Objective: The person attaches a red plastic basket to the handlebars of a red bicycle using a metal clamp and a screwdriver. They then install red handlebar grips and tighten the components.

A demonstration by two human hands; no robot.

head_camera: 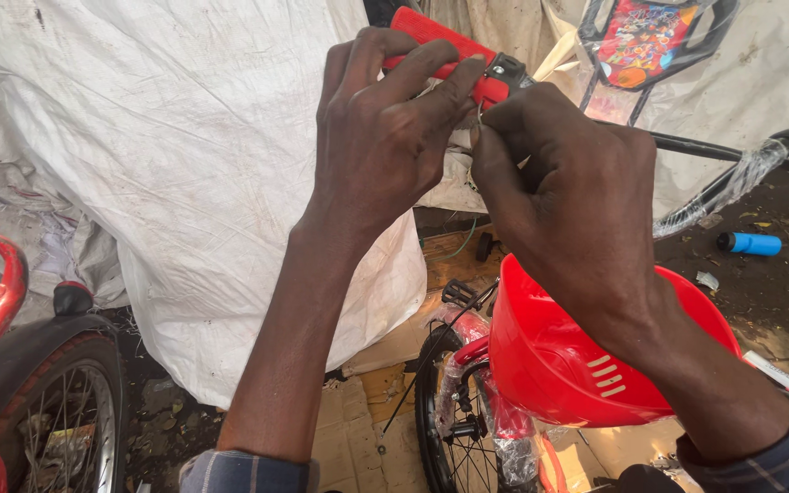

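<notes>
While the left hand (381, 137) wraps around a red handlebar grip (436, 41), the right hand (563, 196) pinches closed just beside it, above a bicycle's red plastic basket (563, 365).

A red handlebar grip (431, 36) is seen above a red plastic basket (577, 365). White sheeting (166, 137) is soiled grey. A bottle (749, 243) is coloured blue; the sleeves (778, 461) are checked blue-grey.

Head camera, looking down, close over handlebar (468, 68).
</notes>
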